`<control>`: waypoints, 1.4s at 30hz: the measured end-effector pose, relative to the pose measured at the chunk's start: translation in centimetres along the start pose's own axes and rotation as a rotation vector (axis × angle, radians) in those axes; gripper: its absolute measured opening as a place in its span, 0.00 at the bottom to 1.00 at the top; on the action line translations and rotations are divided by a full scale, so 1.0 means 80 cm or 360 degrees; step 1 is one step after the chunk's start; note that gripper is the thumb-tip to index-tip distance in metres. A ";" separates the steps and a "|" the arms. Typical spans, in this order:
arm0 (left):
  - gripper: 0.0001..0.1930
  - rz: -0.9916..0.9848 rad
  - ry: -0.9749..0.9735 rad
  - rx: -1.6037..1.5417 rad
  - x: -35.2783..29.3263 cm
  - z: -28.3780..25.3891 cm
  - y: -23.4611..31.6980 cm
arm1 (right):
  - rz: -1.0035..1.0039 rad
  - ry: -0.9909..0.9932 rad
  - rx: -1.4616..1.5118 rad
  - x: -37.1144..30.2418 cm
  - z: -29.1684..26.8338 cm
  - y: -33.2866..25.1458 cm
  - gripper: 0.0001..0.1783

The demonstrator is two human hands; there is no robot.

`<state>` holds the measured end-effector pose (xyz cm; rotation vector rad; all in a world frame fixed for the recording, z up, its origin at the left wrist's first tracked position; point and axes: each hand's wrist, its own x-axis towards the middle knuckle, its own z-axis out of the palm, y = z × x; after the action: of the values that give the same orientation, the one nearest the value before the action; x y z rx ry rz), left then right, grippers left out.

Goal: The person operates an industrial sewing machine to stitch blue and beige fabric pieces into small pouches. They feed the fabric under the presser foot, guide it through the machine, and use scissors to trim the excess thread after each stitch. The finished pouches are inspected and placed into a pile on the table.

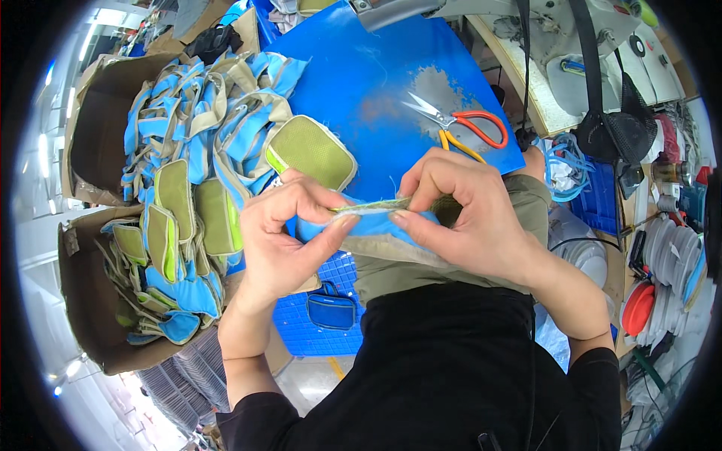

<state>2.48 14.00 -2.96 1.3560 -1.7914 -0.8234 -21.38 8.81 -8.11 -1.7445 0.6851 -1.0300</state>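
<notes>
Broadly, a blue worktop (376, 83) fills the upper middle of the view, its paint worn grey in a patch near the far right. To the left of it, two open cardboard boxes (83, 301) hold a big heap of blue, tan and olive-green padded fabric pieces (188, 188), which spills over the box edges and onto the worktop's left side; one olive mesh pad (312, 150) lies just beside the left hand (282, 233). At the upper right stands a white sewing machine (571, 45) with a dark mesh bag (620, 128) hanging in front of it. Orange-handled scissors (459, 124) lie on the worktop just beyond the right hand (466, 218). Both hands meet over the person's lap, each grip closed, thumb against fingers, pinching the same blue and olive fabric piece (376, 218) along its upper edge; the right hand hides much of that piece. Below, a small blue pouch (331, 310) rests on a blue crate (316, 331).
</notes>
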 end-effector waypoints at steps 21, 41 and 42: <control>0.14 0.0141 0.0050 0.0216 -0.007 -0.018 0.072 | 0.0007 -0.0030 0.0029 -0.008 -0.005 -0.059 0.12; 0.13 -0.0332 -0.0886 -0.0206 0.192 -0.083 0.029 | 0.0844 -0.0243 0.0836 0.089 -0.041 -0.040 0.09; 0.13 -0.0396 -0.0917 -0.0236 0.207 -0.084 0.025 | 0.0876 -0.0208 0.0945 0.096 -0.041 -0.034 0.09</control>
<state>4.25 -1.94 5.12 1.3454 -1.9451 -1.5774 -20.52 2.20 -2.42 -1.0139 0.6414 -0.6366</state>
